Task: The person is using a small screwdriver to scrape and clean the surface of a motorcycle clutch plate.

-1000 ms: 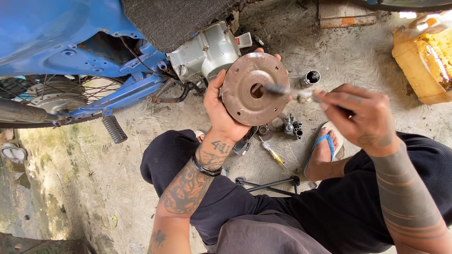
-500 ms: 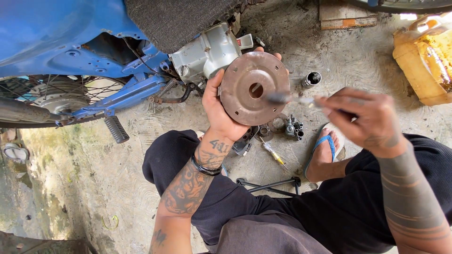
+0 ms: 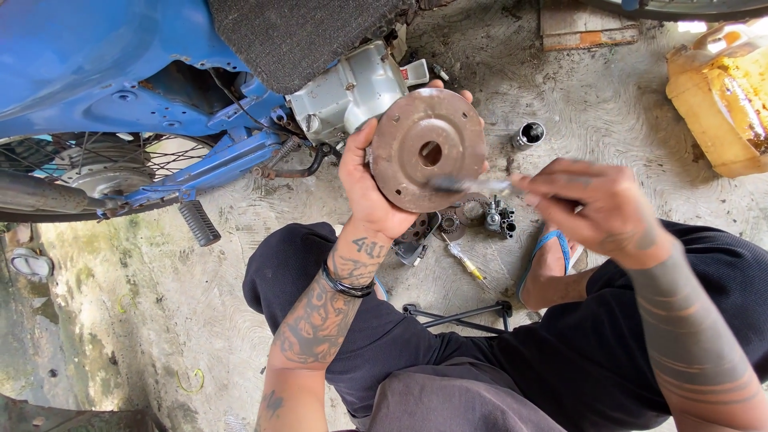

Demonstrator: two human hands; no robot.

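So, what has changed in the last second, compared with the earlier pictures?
The right hand has slid its thin tool a little leftward and down across the face of the round metal disc, from beside the centre hole to just below it; the tool is blurred. The left hand holds the disc by its rim as before, and the small parts on the concrete floor have not moved.

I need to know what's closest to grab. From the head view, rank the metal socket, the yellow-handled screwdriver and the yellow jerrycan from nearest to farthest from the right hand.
1. Metal socket: on the concrete just above the right hand. The yellow-handled screwdriver, on the ground below-left of that hand, looks about as near; too close to call.
2. Yellow jerrycan: far upper right, clearly farthest.
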